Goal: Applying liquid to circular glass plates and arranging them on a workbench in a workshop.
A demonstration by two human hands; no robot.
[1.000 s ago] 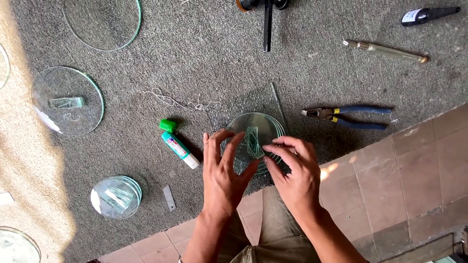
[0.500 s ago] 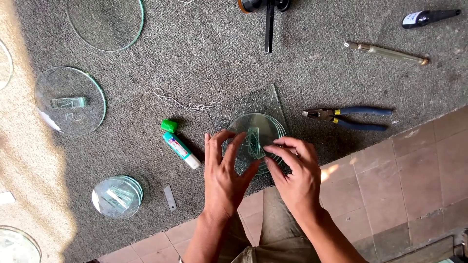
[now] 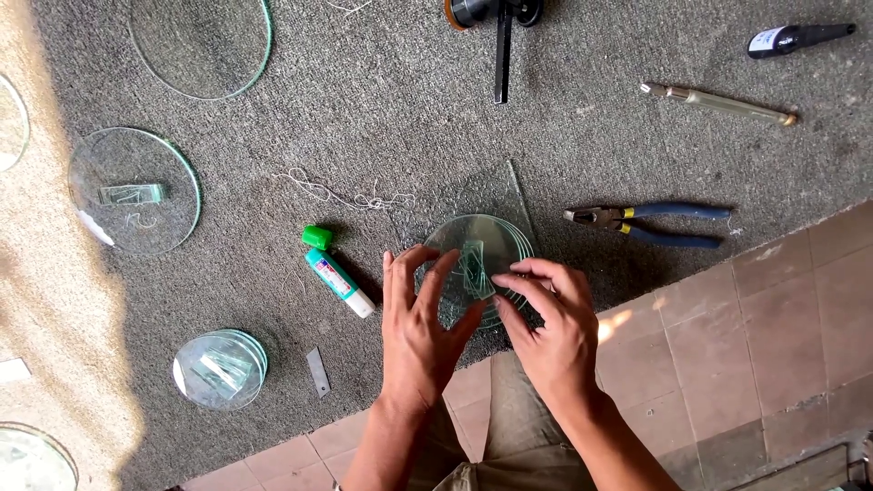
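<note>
Grey carpet covers most of the floor, with reddish-brown tiles along the edge at 5 o'clock. Both hands work near the middle on a stack of small round glass discs lying on the carpet. On top of the stack lies a narrow glass strip. The left hand is spread wide, its fingertips resting on the discs from the 8 o'clock side; it holds nothing. The right hand comes in from 4 o'clock with its fingers drawn narrow, tips meeting the strip and the disc edge; whether it truly pinches the strip cannot be told. Just beside the left hand, at 9 o'clock, lies a glue tube with its green cap off and next to it. At 3 o'clock from the discs lie blue-handled pliers. Well apart at 1 o'clock sit a slim glass cutter and a dark marker. A larger glass disc lies far off at 9 o'clock, and another small stack of discs at 8 o'clock.
</note>
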